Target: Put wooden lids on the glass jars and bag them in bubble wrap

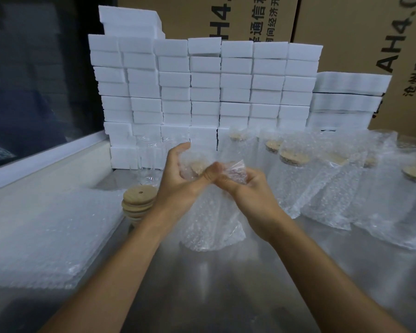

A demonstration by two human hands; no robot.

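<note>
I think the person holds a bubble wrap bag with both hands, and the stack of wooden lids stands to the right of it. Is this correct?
Not quite. The head view shows the stack of wooden lids to the left of the bubble wrap bag, not the right. Both the left hand and right hand do hold it.

- Hands: two – left [178, 175], right [244, 186].
- Bagged jars: one [211, 212] at the hands; at least five more to the right [296, 179], overlapping, exact count unclear.
- Bare jars: two [149, 159], possibly.
- Loose lids: one stack [138, 204], roughly six.
- Flat bubble bags: one pile [48, 236], uncountable.
- Foam blocks [204, 80]: many dozen, stacked.
- Cartons [360, 32]: two or more.
</note>
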